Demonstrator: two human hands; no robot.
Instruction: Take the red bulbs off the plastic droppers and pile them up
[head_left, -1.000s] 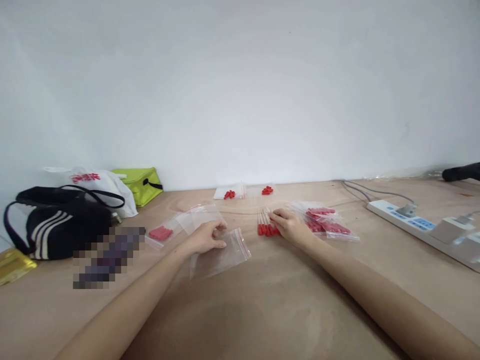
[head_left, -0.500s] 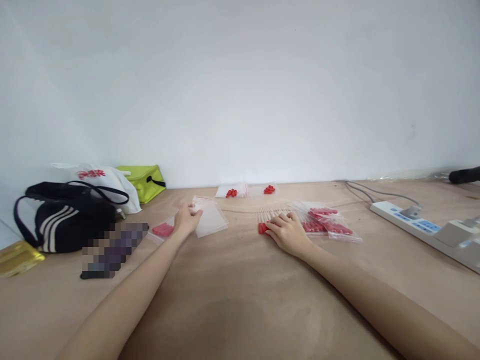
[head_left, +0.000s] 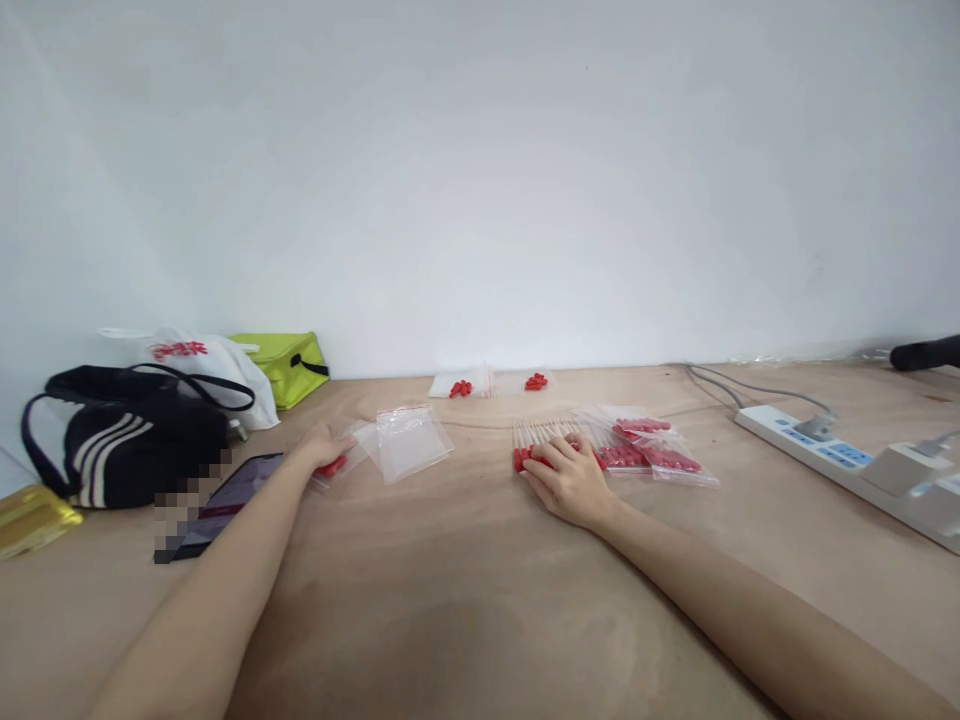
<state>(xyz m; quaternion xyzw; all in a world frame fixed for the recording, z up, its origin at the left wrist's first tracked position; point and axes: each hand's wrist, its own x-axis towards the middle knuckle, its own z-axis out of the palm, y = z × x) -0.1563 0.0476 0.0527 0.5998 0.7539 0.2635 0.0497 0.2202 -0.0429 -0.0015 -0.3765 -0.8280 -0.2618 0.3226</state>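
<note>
My right hand (head_left: 568, 477) lies flat, fingers spread, on a row of red-tipped sticks (head_left: 534, 441) on the wooden table (head_left: 480, 600). My left hand (head_left: 319, 447) reaches left and rests on a small clear bag of red pieces (head_left: 334, 466); its fingers are mostly hidden behind the hand. A stack of empty clear zip bags (head_left: 409, 441) lies just right of that hand. Filled bags of red sticks (head_left: 652, 447) sit to the right of my right hand.
A black striped bag (head_left: 124, 445), a white plastic bag (head_left: 202, 365) and a green pouch (head_left: 289, 365) stand at the left by the wall. A phone (head_left: 225, 495) lies near them. Two small bags with red pieces (head_left: 495, 382) lie far back. A power strip (head_left: 847, 460) runs along the right.
My left hand put the empty zip bag on the stack, then moved left onto the bag of red pieces. My right hand flattened over the red-tipped sticks.
</note>
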